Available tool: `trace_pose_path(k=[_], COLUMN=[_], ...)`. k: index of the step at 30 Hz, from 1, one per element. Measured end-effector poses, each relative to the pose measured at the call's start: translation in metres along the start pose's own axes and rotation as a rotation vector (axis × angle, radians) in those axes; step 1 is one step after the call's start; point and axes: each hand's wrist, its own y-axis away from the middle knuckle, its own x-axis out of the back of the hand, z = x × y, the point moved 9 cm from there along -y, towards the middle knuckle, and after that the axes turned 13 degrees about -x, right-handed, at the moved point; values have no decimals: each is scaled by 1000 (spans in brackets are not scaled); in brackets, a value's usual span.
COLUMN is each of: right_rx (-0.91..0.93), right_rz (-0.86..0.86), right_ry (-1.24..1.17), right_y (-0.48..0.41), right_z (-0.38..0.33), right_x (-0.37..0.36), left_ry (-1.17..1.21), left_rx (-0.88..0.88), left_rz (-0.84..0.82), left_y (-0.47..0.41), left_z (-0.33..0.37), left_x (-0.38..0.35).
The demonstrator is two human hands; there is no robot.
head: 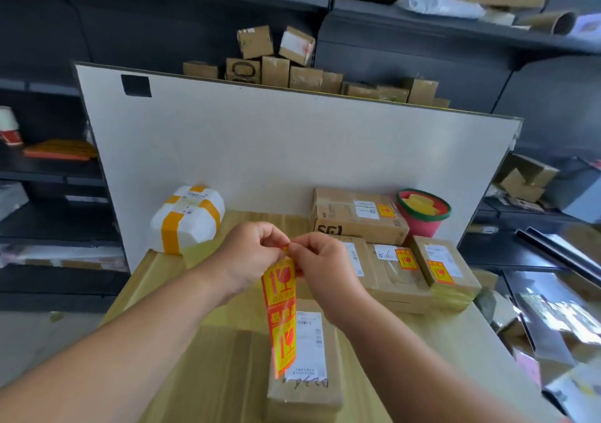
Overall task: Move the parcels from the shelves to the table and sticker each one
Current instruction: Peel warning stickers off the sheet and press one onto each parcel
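Desk (pixel 182 341) left-front and right-front: bare wood, open to pass. Rear centre: gap between white taped parcel (pixel 187 219) and SF box (pixel 354 214). Right rear packed: SF box, red basket (pixel 422 224) just beside it, row of stickered parcels (pixel 403 279) close in front. White board (pixel 292 149) walls off far edge. Near centre blocked by brown parcel (pixel 305 387), sticker strip (pixel 281 309) dangling above it.

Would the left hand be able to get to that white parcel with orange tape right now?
Probably not straight away: the path over the table to the white parcel looks free, but the left hand is pinching the sticker strip.
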Motion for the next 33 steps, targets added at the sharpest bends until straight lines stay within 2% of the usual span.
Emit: trace_pose_path(k=[9,17,22,33], right_rx=[-36,-68,-157,-429], right_rz=[-49,-24,-27,18], right_ry=[-107,-125,-272,-333], right_y=[13,18,14,-12], right_z=[5,7,11,24], right_x=[26,19,4,-73], left_ry=[-6,-10,34,116], left_rx=[-18,30,109,286], left_rz=[-15,23,63,42], left_y=[12,21,20,15], left_z=[27,17,-10,-101], left_x=[-17,-3,21,83])
